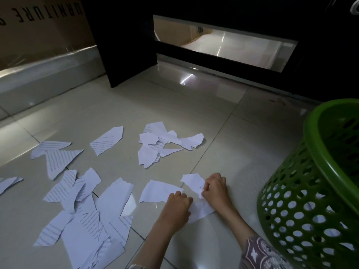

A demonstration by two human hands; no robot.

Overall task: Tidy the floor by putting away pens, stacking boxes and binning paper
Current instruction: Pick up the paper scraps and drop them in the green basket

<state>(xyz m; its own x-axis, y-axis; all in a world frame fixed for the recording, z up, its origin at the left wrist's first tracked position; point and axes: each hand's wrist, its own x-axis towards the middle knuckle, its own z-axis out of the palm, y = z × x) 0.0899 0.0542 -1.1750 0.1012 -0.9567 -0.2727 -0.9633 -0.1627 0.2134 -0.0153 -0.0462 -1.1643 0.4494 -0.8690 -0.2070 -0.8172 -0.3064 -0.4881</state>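
- Both hands work low at 6 o'clock: left hand curls its fingers onto a scrap; right hand pinches another scrap.
- Torn paper litters the floor from 7 to 12 o'clock.
- Bin stands at 3 o'clock.
- Paper looks light, limp and flat on slick tile; likely easiest lifted by a raised edge.

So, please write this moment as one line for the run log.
step: gathering paper | left hand: on torn paper | right hand: pinching scrap | green basket: right, some paper inside
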